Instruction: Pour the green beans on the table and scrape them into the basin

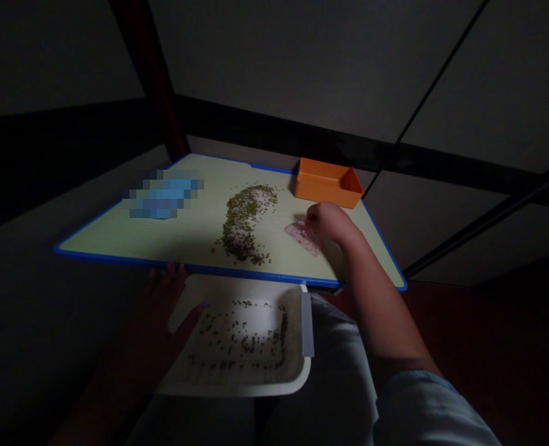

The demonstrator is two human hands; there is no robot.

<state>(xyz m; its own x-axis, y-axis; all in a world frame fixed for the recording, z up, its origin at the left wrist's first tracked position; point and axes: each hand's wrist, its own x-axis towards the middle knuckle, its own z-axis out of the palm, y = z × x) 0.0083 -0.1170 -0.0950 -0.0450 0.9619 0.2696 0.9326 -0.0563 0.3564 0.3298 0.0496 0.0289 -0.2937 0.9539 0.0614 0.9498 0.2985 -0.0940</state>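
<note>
My right hand (330,223) is closed, its fingers pinching a pink see-through protractor-like flat piece (303,238) against the pale yellow board (200,229). Left of it lies a curved heap of small green beans (237,217) mixed with whitish grains. In shadow at the board's front edge, my left hand (165,310) is open. Its fingers stretch toward that edge, and its thumb reaches over the left side of a white plastic basin (297,384). Dark small grains are scattered over the basin floor. The basin's left rim is mostly hidden by my hand.
An orange open box (325,189) stands at the board's back right. A blurred-out blue item (165,195) lies at the left. The board has a blue edge. My legs (334,365) are beneath, and pale panels (293,68) rise behind the board.
</note>
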